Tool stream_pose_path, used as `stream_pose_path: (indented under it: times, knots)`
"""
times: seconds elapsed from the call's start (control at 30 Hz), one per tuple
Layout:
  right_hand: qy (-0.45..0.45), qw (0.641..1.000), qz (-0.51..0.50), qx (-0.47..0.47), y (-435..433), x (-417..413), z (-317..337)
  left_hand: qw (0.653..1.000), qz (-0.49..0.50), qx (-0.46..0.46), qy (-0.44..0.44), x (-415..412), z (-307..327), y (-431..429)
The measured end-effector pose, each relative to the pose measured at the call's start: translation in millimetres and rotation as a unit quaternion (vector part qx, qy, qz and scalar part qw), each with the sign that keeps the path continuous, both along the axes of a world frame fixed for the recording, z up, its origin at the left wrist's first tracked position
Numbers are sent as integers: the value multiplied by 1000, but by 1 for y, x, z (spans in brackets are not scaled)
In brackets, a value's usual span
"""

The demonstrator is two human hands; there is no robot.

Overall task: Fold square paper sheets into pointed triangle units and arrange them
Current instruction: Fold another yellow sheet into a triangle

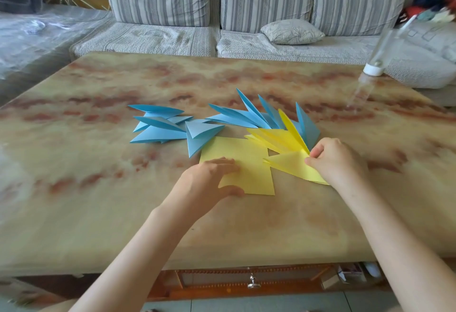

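Work is well advanced but not finished. On the marbled table [98,213], the largest completed lot is the blue units [158,126], all folded to points: one loose pile lies to the left, and a second group stands fanned on edge near the middle, with one more lying flat between the two. Next to that fan, on its right side and touching it, a smaller fan of yellow units [276,139] has been started. Outstanding material is the flat yellow sheet [249,161], unfolded, lying near the front of the spread (whether one sheet or a thin stack cannot be told). The left hand [209,183] rests on that sheet with its fingers laid out fairly straight on top and its thumb against the near edge; it grips nothing that can be seen. The right hand [338,161] pinches a folded yellow triangle [288,166] at its wide end between thumb and forefinger, the point aimed left, just in front of the yellow fan. In my judgement it is being added to that fan. As to containers, the drawer [254,282] under the table front is closed, its contents unseen. The clear bottle [373,68] with a white cap at the far right edge shows no contents I can make out.
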State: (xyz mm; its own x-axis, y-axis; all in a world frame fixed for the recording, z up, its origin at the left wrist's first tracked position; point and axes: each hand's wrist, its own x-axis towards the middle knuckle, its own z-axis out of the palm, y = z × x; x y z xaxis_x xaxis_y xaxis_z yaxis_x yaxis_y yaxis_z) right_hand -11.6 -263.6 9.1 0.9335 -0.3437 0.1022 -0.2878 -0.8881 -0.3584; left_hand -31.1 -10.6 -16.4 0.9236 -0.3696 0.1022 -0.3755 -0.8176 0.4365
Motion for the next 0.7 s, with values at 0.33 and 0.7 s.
stream_pose_path:
  times: [0.33, 0.7]
  knots:
    - [-113, 993, 25, -1, 12, -8, 13, 997, 34, -68, 19, 1, 0, 2]
    - [-143, 923, 344, 96, 57, -15, -5, 999, 17, -43, 9, -2, -2, 1]
